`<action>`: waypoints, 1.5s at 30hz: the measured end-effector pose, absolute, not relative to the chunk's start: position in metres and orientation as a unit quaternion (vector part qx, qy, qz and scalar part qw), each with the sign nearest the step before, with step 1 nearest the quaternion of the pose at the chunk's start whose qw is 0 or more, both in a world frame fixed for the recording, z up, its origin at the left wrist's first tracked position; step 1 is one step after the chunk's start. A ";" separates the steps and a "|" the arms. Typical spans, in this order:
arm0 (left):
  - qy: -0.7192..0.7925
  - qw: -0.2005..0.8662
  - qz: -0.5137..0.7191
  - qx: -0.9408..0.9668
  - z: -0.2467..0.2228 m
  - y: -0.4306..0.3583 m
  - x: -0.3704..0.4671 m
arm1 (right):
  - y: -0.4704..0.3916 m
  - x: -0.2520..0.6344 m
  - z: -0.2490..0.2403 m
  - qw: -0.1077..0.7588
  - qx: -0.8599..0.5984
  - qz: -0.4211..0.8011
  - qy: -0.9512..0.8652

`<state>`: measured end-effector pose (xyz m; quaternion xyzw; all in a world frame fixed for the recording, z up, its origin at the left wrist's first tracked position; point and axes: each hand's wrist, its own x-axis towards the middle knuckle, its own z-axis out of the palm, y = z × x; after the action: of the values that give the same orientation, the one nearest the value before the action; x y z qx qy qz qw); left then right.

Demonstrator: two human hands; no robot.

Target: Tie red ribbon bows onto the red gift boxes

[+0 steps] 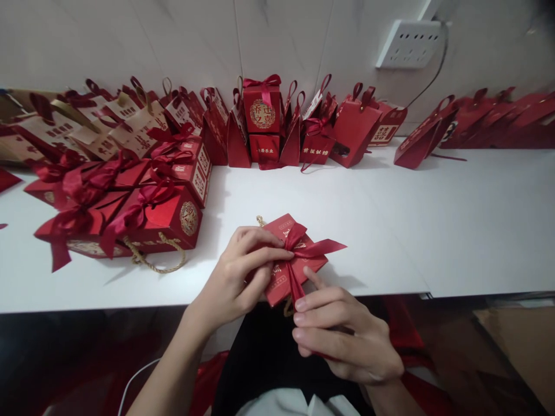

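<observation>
A small red gift box [318, 263] with gold print lies at the table's front edge, turned at an angle. Around it runs a red satin ribbon [323, 248], crossed at the middle of the top, with one tail pointing right. My left hand [245, 271] rests on the box's left side and pinches the ribbon at the crossing. Below and to the right, my right hand [347, 329] has its fingers closed on the other ribbon tail, drawn toward me; its index finger is stretched to the box's edge. A gold cord [260, 221] shows behind the box.
Several red boxes with bows [143, 214] stand at the left, one with a gold rope handle [162, 268]. Along the wall runs a row of red gift boxes [355, 130] with ribbon loops. A white power strip [410, 45] hangs above. Brown cardboard [520, 346] is at lower right.
</observation>
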<state>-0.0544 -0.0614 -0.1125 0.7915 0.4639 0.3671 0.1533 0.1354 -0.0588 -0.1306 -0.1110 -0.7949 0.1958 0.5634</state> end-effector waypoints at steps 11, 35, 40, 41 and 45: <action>0.505 0.230 0.405 0.726 -0.102 -0.062 -0.047 | -0.027 0.150 -0.126 0.550 -0.424 0.299 -0.655; 0.528 0.219 0.415 0.707 -0.101 -0.059 -0.042 | -0.054 0.166 -0.142 0.534 -0.273 0.544 -0.587; 0.525 0.228 0.430 0.698 -0.104 -0.059 -0.042 | -0.035 0.179 -0.142 0.519 -0.312 0.527 -0.597; 0.526 0.225 0.439 0.693 -0.106 -0.059 -0.041 | -0.027 0.181 -0.140 0.530 -0.330 0.518 -0.585; 0.557 0.181 0.483 0.651 -0.110 -0.065 -0.039 | 0.006 0.178 -0.126 0.500 -0.414 0.483 -0.588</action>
<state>-0.0387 -0.0649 -0.1101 0.6511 0.5566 0.4833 0.1809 0.1777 0.0063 -0.1263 -0.4140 -0.5877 0.4828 0.5001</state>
